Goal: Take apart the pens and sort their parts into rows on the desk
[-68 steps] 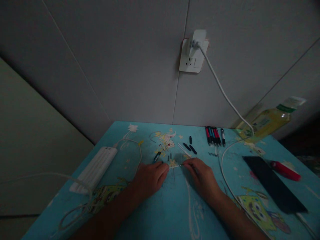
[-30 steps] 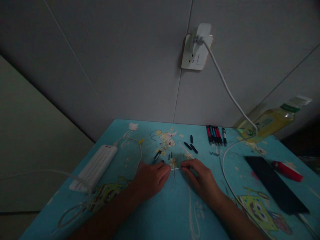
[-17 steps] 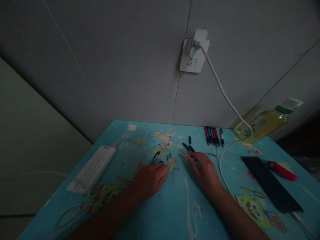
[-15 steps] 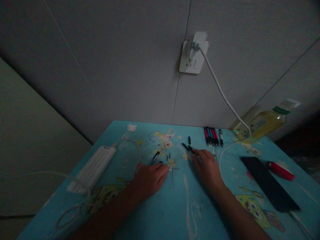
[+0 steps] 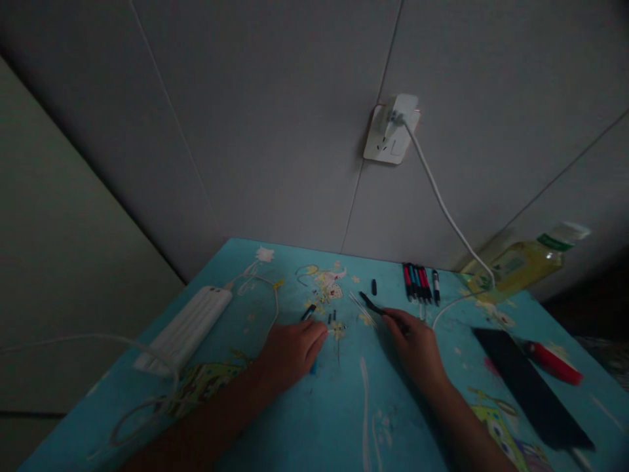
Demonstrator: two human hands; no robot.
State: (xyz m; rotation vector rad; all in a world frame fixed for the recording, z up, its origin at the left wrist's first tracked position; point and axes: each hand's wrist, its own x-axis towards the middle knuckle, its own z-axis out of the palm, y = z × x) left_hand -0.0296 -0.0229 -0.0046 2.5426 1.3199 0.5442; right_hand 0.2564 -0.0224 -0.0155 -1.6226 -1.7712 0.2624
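My left hand (image 5: 293, 351) is closed low over the table, fingertips pressed together; what they pinch is hidden. A dark pen piece (image 5: 308, 313) lies just beyond its knuckles, and a bit of blue (image 5: 313, 367) shows below its fingers. Two tiny dark parts (image 5: 332, 316) lie right of that hand. My right hand (image 5: 415, 344) is closed, with a slim black pen part (image 5: 372, 303) jutting forward-left from its fingertips. Thin white refills (image 5: 362, 308) lie beside this part. A short black piece (image 5: 374, 287) stands apart, farther back.
A row of pens (image 5: 420, 283) lies at the back right, near a tilted bottle of yellow liquid (image 5: 521, 265). A dark flat slab (image 5: 533, 387) and a red-handled object (image 5: 555, 364) are at right. Left is a white power strip (image 5: 187, 328); cables cross the table.
The view has tilted upward slightly. My right hand has curled more and lifted a little, with the black part now at its fingertips. My left hand stays near the same spot.
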